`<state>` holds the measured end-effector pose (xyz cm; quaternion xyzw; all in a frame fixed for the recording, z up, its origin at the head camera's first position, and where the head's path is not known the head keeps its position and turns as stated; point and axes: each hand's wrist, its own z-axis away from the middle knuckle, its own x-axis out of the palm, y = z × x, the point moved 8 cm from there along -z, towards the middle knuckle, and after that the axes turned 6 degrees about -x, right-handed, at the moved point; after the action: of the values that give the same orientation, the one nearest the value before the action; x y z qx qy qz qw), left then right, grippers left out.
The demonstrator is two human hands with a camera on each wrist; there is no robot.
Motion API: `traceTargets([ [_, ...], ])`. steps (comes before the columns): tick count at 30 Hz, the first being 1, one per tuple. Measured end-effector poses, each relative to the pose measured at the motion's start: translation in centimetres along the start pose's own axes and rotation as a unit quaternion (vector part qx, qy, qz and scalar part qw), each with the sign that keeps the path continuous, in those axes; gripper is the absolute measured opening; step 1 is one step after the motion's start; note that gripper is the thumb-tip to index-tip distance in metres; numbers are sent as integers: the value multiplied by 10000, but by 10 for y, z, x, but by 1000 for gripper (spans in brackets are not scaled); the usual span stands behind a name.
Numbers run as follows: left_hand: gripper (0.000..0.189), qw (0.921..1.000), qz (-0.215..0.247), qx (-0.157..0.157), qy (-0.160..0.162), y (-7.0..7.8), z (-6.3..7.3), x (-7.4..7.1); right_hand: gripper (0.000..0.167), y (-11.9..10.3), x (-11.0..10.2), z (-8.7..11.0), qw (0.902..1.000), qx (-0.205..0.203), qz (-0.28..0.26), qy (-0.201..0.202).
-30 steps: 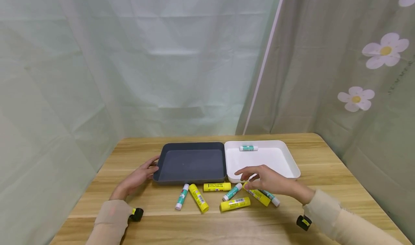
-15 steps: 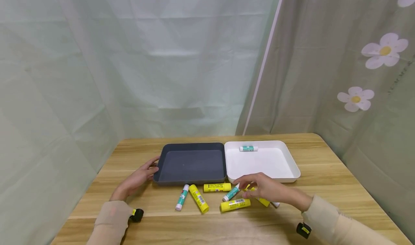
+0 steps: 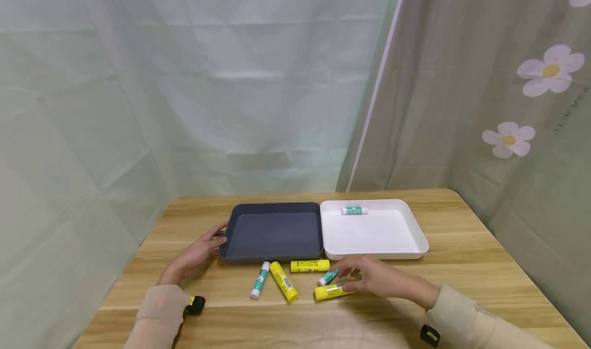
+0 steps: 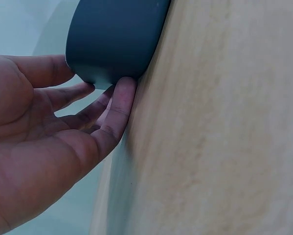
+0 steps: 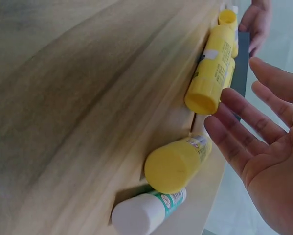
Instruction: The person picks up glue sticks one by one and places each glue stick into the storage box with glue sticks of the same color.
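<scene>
My left hand [image 3: 200, 251] rests its fingertips against the left end of the dark grey tray [image 3: 277, 231]; in the left wrist view the thumb and fingers touch the tray's wall [image 4: 117, 44]. Low over the glue sticks, my right hand [image 3: 380, 279] has loosely spread fingers and an empty palm. Its fingertips overlap a teal glue stick [image 3: 328, 277] and a yellow glue stick [image 3: 327, 292] in the head view. Another yellow glue stick [image 5: 173, 169] and a white-capped teal one [image 5: 146, 213] lie under that hand, mostly hidden from the head camera.
A white tray [image 3: 378, 236] adjoins the grey one and holds one teal glue stick [image 3: 354, 211]. Left of the right hand lie a yellow glue stick [image 3: 310, 266], a slanted yellow one [image 3: 283, 282] and a teal one [image 3: 260, 279]. Curtains [image 3: 277, 82] hang behind the wooden table [image 3: 258, 323].
My right hand has come down and slightly toward me, from beside the white tray's front edge to over the glue sticks. The left hand has stayed at the grey tray.
</scene>
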<state>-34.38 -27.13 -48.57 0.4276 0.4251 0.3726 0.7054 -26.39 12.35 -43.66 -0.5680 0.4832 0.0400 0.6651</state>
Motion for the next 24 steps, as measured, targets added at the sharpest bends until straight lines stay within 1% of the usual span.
traceTargets([
  [4,62,10000,-26,5,29,0,-1,0,36,0,4,-2,9999,-71,61,-39],
  [9,62,10000,-38,-13,62,-1,-1,-1,35,-1,10,-4,9994,-124,303,-135],
  [17,62,10000,-36,-26,24,0,-1,0,36,-10,16,-4,9946,-651,801,42],
  [21,62,10000,-35,-21,9,0,-2,0,40,-11,20,-3,9934,-690,921,38],
  [24,61,10000,-56,-22,28,0,-2,-1,45,-10,24,-1,9916,-663,1111,-8],
])
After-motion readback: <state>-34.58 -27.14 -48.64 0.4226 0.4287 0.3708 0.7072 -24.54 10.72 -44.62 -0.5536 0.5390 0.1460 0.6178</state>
